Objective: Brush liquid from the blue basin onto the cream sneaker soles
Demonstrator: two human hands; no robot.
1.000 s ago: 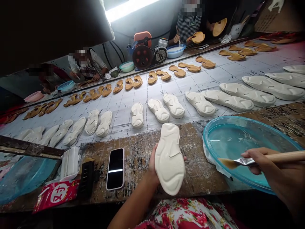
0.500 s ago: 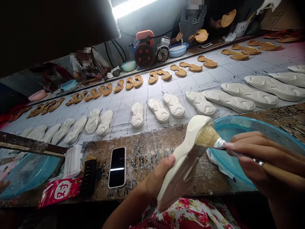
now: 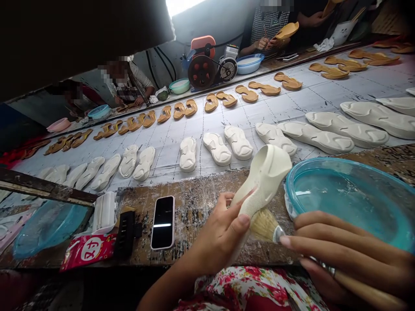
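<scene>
My left hand [image 3: 223,229] is closed around a cream-white shoe sole [image 3: 267,177], tilted with its broad end up. A ribbed band runs along the sole's edge. In my right hand [image 3: 350,250] is a brush [image 3: 264,225] with pale bristles, a metal band and a wooden handle. Its bristles meet the sole's lower side, partly hidden behind it. Just right of the sole stands a blue basin [image 3: 295,207] of cloudy liquid. More white soles [image 3: 238,142] lie in a row on the pale sheeted surface beyond.
A phone [image 3: 163,222], a black hair clip [image 3: 125,235], a red packet [image 3: 89,250] and a white box [image 3: 105,211] lie on the worn bench. Tan soles [image 3: 249,93] line the far side. Several people work across from me, near a belt-driven machine [image 3: 202,69].
The brush has moved down from the sole's upper end to its lower side. My left hand has turned the sole and gripped it differently. The view has shifted slightly.
</scene>
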